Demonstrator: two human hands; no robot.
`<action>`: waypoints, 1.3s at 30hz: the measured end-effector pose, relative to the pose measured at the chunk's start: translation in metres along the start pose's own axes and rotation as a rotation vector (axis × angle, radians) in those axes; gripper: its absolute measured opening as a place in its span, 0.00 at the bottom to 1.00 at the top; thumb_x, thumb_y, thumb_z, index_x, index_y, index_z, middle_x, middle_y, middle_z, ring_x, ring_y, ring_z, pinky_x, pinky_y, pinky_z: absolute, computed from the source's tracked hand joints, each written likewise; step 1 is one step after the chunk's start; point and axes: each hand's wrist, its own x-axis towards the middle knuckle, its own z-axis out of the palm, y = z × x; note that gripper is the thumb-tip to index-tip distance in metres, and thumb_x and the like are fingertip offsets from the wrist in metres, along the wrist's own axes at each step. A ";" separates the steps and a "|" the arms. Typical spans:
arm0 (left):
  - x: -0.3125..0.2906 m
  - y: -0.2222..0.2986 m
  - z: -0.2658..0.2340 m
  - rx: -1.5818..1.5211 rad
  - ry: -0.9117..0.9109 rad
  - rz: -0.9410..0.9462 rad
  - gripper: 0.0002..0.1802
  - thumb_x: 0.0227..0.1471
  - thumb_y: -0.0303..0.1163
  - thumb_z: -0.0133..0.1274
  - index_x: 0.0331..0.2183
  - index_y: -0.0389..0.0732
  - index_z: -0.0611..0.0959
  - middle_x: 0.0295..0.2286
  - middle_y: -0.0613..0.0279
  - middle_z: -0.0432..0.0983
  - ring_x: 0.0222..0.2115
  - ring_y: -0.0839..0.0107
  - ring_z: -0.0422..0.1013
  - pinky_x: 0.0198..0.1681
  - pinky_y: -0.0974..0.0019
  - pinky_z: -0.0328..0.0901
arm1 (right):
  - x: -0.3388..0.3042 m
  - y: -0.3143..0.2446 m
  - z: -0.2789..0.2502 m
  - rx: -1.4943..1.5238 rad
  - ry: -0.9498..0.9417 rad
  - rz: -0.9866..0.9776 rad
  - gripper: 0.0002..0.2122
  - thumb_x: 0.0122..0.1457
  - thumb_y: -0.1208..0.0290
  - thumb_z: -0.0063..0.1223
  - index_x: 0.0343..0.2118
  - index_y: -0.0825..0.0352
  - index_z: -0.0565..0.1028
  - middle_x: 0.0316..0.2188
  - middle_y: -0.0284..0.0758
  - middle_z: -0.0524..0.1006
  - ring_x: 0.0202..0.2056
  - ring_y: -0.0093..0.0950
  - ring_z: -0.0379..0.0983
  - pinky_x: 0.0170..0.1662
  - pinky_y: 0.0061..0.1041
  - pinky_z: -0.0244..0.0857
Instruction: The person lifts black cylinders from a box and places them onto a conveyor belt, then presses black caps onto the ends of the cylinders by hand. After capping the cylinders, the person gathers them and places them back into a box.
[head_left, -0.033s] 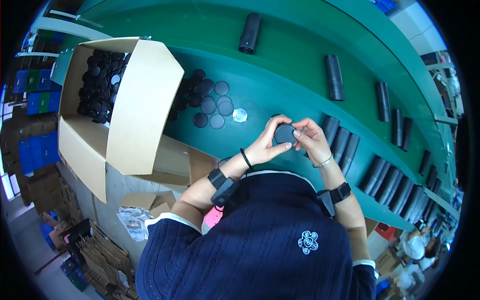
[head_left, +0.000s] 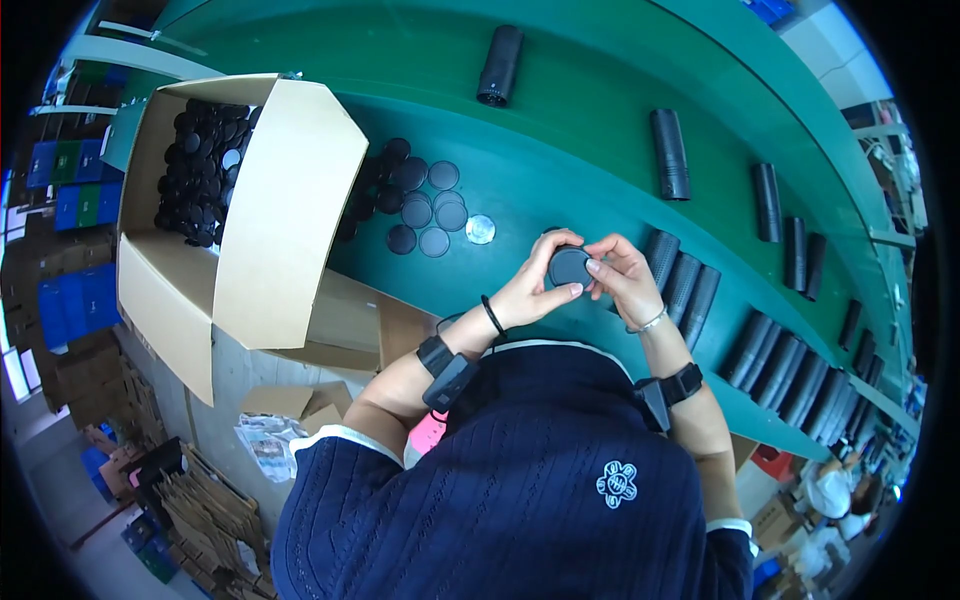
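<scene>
Between my two hands, above the green worktop (head_left: 480, 290), is a round black cap (head_left: 569, 267) with its flat face up. My left hand (head_left: 532, 290) curves round its left side, thumb at the near edge. The fingers of my right hand (head_left: 628, 284) pinch its right rim, thumb on top. Whatever lies under the cap is hidden by my hands. Loose black caps (head_left: 416, 213) lie on the worktop to the left, and a shiny silvery disc (head_left: 480, 229) lies beside them. Just right of my right hand several black ribbed tubes (head_left: 681, 285) lie side by side.
An open cardboard box (head_left: 290, 220) full of black caps stands at the left. On the green strip beyond the worktop lie spaced black tubes (head_left: 670, 155). More tubes (head_left: 785, 375) are lined up at the right. Flattened cardboard (head_left: 205, 510) is on the floor, lower left.
</scene>
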 end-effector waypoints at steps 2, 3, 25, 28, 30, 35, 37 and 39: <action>0.002 -0.005 -0.001 0.019 -0.029 0.015 0.32 0.45 0.31 0.58 0.51 0.39 0.63 0.48 0.53 0.58 0.53 0.60 0.55 0.56 0.60 0.52 | 0.001 0.005 -0.004 -0.044 -0.020 -0.036 0.06 0.57 0.76 0.52 0.36 0.65 0.70 0.28 0.29 0.71 0.23 0.16 0.69 0.25 0.15 0.64; 0.004 -0.008 -0.002 0.036 -0.057 0.034 0.32 0.45 0.31 0.58 0.51 0.39 0.63 0.47 0.53 0.58 0.52 0.61 0.55 0.56 0.60 0.52 | 0.002 0.007 -0.005 -0.092 -0.041 -0.073 0.05 0.57 0.76 0.52 0.36 0.66 0.69 0.28 0.30 0.71 0.22 0.17 0.69 0.24 0.15 0.65; 0.022 -0.004 -0.033 -0.749 -0.006 -0.128 0.42 0.49 0.43 0.58 0.59 0.41 0.55 0.51 0.57 0.62 0.54 0.63 0.58 0.56 0.56 0.57 | 0.019 -0.002 0.011 -0.170 -0.030 -0.137 0.37 0.47 0.81 0.61 0.59 0.62 0.52 0.45 0.36 0.63 0.45 0.29 0.67 0.47 0.29 0.67; 0.019 -0.011 -0.025 -0.364 -0.096 -0.195 0.48 0.47 0.32 0.60 0.61 0.42 0.47 0.55 0.58 0.55 0.56 0.67 0.54 0.56 0.61 0.56 | 0.027 -0.010 0.009 -0.306 0.106 -0.187 0.36 0.47 0.81 0.60 0.58 0.62 0.54 0.44 0.36 0.64 0.43 0.29 0.69 0.46 0.29 0.68; 0.020 -0.008 -0.012 -0.427 -0.114 -0.228 0.50 0.45 0.26 0.60 0.61 0.44 0.46 0.56 0.58 0.54 0.57 0.67 0.54 0.58 0.61 0.54 | 0.031 -0.010 0.010 -0.323 0.129 -0.222 0.36 0.44 0.79 0.64 0.57 0.63 0.56 0.41 0.34 0.65 0.41 0.27 0.69 0.43 0.26 0.67; 0.030 -0.017 -0.019 -0.627 -0.159 -0.181 0.48 0.46 0.21 0.57 0.62 0.46 0.47 0.57 0.60 0.53 0.59 0.67 0.52 0.59 0.60 0.52 | 0.038 -0.007 0.011 -0.610 0.240 -0.405 0.37 0.36 0.70 0.71 0.52 0.63 0.64 0.32 0.32 0.68 0.35 0.24 0.68 0.36 0.24 0.68; 0.034 -0.017 -0.026 -0.659 -0.170 -0.167 0.47 0.47 0.23 0.56 0.61 0.46 0.48 0.57 0.60 0.54 0.56 0.66 0.56 0.57 0.60 0.55 | 0.038 -0.008 0.007 -0.589 0.219 -0.415 0.34 0.40 0.71 0.68 0.53 0.62 0.64 0.34 0.32 0.69 0.38 0.24 0.68 0.39 0.24 0.66; 0.046 -0.011 -0.039 -0.641 -0.063 -0.187 0.45 0.48 0.24 0.56 0.61 0.45 0.48 0.55 0.59 0.56 0.55 0.66 0.58 0.55 0.60 0.57 | 0.035 -0.009 -0.004 -0.599 0.257 -0.429 0.32 0.42 0.72 0.67 0.53 0.61 0.65 0.35 0.31 0.69 0.38 0.24 0.68 0.39 0.24 0.65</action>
